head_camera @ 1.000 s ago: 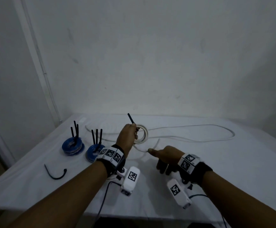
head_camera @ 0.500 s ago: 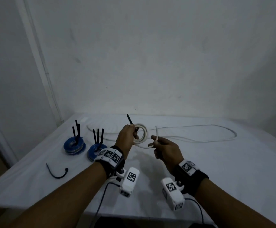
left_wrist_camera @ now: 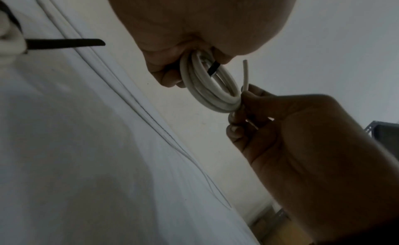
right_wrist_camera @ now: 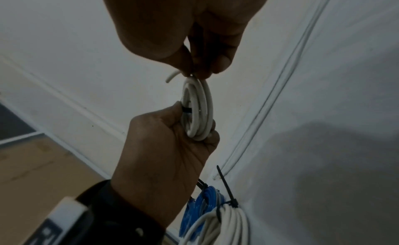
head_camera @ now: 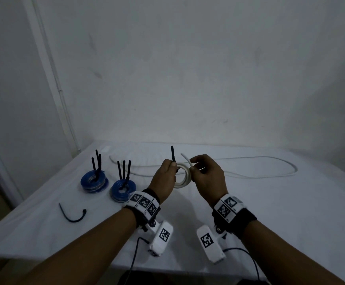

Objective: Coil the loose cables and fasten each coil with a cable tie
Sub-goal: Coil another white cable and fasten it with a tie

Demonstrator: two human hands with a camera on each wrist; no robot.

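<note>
A small white cable coil hangs in the air above the table's middle. My left hand grips its left side together with a black cable tie that sticks straight up. My right hand pinches the coil's right side, and the cable's free end pokes up beside the thumb. Another loose white cable lies in a long loop across the back of the table.
Two blue coils with black ties standing upright sit at the left. A spare black cable tie lies curved near the left front. The white-clothed table ends at a wall behind.
My right hand rose from the table, took the cable's free end and brought it up against the coil's right side. The left hand kept its hold on coil and tie.
</note>
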